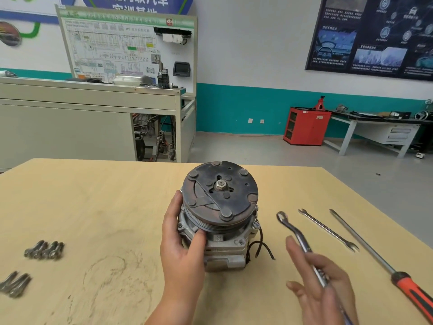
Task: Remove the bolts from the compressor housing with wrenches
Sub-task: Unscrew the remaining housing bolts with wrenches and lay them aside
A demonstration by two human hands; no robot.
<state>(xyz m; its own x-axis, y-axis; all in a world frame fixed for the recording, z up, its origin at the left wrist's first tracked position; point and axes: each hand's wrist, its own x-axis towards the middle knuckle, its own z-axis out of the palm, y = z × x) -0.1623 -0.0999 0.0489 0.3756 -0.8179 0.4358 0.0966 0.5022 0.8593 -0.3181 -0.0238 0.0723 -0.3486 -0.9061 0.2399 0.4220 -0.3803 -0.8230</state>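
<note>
Near right, our right hand (321, 285) loosely holds a ring wrench (297, 233), fingers mostly straight. Our left hand (181, 245) grips the side of the compressor (220, 221), upright mid-table. Two piles of bolts (44, 250) lie near left, so probably most are out; any still in the housing we can't see.

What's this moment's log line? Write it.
left hand: grips grey metal compressor | right hand: holds bent silver ring wrench | loose bolts: lying left
</note>
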